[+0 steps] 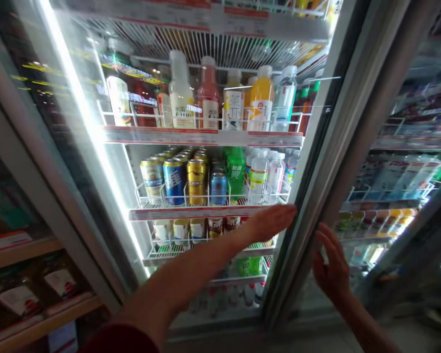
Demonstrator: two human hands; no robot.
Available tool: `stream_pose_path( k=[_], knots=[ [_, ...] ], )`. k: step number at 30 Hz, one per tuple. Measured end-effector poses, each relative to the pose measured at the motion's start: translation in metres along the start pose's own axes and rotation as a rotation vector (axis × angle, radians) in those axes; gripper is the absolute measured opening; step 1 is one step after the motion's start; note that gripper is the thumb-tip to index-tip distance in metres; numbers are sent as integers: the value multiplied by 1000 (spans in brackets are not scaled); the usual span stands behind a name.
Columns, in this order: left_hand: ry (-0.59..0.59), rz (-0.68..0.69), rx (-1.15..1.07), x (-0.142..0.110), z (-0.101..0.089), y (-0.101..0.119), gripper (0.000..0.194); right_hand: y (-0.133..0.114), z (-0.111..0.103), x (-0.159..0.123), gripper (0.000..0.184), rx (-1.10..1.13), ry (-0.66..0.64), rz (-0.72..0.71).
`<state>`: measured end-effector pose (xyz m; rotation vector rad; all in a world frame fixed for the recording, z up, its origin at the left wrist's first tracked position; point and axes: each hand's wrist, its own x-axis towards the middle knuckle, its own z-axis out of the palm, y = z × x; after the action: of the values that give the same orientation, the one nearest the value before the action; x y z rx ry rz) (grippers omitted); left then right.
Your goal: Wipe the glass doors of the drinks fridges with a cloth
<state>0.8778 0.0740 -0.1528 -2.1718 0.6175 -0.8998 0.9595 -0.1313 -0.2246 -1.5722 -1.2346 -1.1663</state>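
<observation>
A lit drinks cooler (216, 138) fills the middle of the head view. My left hand (274, 223) stretches across the lower shelves from the left, fingers extended and close together. Its fingertips reach the dark inner edge of the metal door frame (316, 186); whether they press on it I cannot tell. On the other side of this frame is my right hand (332, 267), thumb and fingers apart, fingertips beside the metal edge. Neither hand holds a drink. Behind my left forearm, cans on a lower shelf are partly hidden.
Juice bottles (208, 93) stand on the upper shelf. Below them are beer cans (197, 181), green soda bottles (235, 171) and clear bottles (258, 176). Another cooler section (393, 171) lies to the right. Wooden shelves (40, 314) with packaged goods stand at the lower left.
</observation>
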Motion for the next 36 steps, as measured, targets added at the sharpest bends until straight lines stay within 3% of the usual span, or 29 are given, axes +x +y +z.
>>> stream_pose_path(
  k=[3, 9, 13, 15, 17, 21, 23, 27, 31, 36],
  knots=[
    [-22, 163, -25, -1, 20, 28, 35, 12, -12, -8, 53, -28, -17, 6],
    [39, -219, -15, 42, 5, -3, 47, 28, -24, -14, 49, -64, 16, 46],
    [-109, 81, -48, 14, 24, 39, 37, 21, -17, -5, 53, -26, 22, -12],
    [-139, 122, -32, -6, 25, 48, 37, 15, -10, 6, 54, 16, 16, -41],
    [-101, 6, 28, -16, 11, 28, 40, 9, 0, 22, 54, 79, 33, -81],
    [-3, -392, 144, -20, -37, -45, 44, -9, 34, 58, 55, 202, 146, -162],
    [-22, -524, 181, -27, -54, -60, 44, -24, 52, 71, 55, 270, 168, -156],
    [-155, -583, 204, -46, -69, -37, 54, -59, 85, 85, 55, 392, 49, -188],
    [-174, -764, 229, -70, -68, -19, 51, -95, 120, 91, 61, 378, -7, -247],
    [-194, -865, 135, -131, -65, 2, 54, -125, 151, 104, 55, 211, -16, -208]
  ],
)
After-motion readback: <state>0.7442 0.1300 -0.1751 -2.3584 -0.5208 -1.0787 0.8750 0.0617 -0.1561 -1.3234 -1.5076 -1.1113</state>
